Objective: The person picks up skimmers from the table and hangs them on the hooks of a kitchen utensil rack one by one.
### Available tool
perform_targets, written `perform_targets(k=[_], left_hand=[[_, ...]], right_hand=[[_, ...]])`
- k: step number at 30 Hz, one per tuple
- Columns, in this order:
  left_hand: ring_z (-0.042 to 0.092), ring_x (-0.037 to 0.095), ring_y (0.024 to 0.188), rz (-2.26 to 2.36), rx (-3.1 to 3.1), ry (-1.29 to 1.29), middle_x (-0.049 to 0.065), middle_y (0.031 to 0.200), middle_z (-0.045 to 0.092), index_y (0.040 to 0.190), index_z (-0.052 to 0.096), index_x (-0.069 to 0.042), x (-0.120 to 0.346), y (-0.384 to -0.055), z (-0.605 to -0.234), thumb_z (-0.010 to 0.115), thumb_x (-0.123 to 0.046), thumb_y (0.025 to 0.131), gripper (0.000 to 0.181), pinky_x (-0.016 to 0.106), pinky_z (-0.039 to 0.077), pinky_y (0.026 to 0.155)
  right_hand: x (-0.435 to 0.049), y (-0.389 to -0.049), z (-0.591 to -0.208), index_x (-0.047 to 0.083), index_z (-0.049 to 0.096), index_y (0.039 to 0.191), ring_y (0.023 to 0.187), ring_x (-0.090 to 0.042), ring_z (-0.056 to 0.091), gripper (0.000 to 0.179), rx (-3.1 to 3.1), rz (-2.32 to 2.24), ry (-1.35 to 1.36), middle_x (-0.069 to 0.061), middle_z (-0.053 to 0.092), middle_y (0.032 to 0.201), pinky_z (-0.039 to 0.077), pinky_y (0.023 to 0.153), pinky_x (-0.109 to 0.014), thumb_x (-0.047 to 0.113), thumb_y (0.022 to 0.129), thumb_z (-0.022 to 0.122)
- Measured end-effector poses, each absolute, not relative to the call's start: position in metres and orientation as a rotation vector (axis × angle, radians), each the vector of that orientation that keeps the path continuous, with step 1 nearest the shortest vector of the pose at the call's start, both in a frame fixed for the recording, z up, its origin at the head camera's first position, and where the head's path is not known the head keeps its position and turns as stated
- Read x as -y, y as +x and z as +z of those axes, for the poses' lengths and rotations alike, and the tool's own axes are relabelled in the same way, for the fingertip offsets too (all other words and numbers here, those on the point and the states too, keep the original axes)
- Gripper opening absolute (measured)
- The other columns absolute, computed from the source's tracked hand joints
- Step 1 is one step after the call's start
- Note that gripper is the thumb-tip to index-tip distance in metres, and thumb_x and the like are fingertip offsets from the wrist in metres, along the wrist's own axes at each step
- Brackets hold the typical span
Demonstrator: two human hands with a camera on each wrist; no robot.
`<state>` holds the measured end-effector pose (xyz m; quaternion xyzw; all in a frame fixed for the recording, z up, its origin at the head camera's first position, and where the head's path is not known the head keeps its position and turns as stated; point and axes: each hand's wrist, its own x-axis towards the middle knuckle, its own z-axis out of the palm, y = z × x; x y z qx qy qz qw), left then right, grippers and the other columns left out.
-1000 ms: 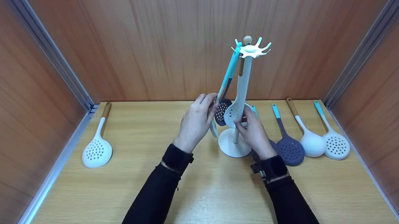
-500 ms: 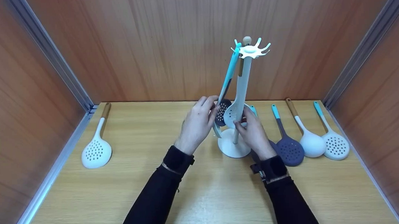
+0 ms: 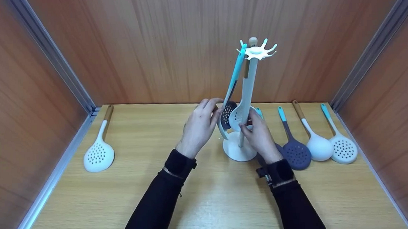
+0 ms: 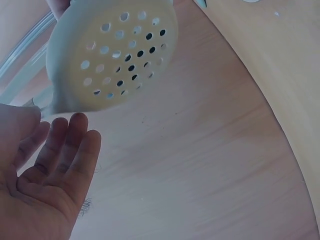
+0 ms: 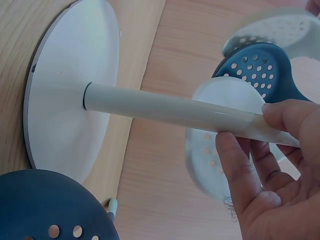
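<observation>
A white utensil stand (image 3: 249,86) with a round base (image 3: 231,148) stands upright. My right hand (image 3: 260,136) grips its pole, thumb on one side and fingers on the other. From its hook ring (image 3: 256,50) hangs a white skimmer with a turquoise handle (image 3: 237,69). My left hand (image 3: 199,127) is at that skimmer's left side; in the left wrist view its fingers (image 4: 85,155) are loosely extended beside the perforated head (image 4: 112,65). Behind hang a dark blue skimmer (image 3: 227,109) and a white perforated one (image 3: 235,119), partly hidden by the pole.
A white skimmer with a wooden handle (image 3: 99,156) lies far left. On the right lie a dark skimmer (image 3: 297,155), a white ladle (image 3: 320,148) and a white skimmer (image 3: 344,149). Another dark utensil (image 3: 260,160) is mostly hidden by my right hand. Wooden panels (image 3: 186,42) enclose the table.
The turquoise-handled skimmer's head has swung slightly right, towards the pole. My left fingers have loosened from it and drawn slightly left. My right hand has stayed on the pole.
</observation>
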<state>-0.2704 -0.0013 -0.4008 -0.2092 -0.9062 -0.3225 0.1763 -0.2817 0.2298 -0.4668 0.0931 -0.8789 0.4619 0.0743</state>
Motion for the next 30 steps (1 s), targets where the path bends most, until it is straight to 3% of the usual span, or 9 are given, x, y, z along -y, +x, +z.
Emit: perform_targets(k=[6,21,30], left_hand=[[0.078,0.025,0.109,-0.916,2.539,-0.588,0.011,0.128,0.077,0.155,0.07,-0.012,0.008,-0.271,-0.403,0.068,-0.02,0.121,0.035,0.038,0.072,0.088],[0.075,0.026,0.103,-0.873,2.579,-0.478,0.011,0.128,0.076,0.154,0.07,-0.012,0.029,-0.281,-0.411,0.065,-0.025,0.123,0.035,0.039,0.067,0.077],[0.078,0.031,0.121,-0.86,2.612,-0.377,0.014,0.137,0.076,0.157,0.068,-0.012,0.049,-0.29,-0.419,0.062,-0.034,0.124,0.04,0.047,0.071,0.089]], right_hand=[[-0.229,-0.282,-0.469,-0.001,0.05,0.171,0.132,-0.045,0.075,0.061,2.576,1.364,0.318,-0.027,0.065,0.156,0.067,0.114,-0.06,-0.002,0.114,0.07],[-0.229,-0.28,-0.468,0.002,0.046,0.175,0.136,-0.045,0.074,0.064,2.611,1.383,0.285,-0.026,0.063,0.162,0.066,0.117,-0.059,0.002,0.116,0.069],[-0.229,-0.28,-0.468,0.002,0.046,0.175,0.138,-0.045,0.073,0.064,2.61,1.381,0.288,-0.026,0.061,0.164,0.065,0.119,-0.059,0.002,0.116,0.069]])
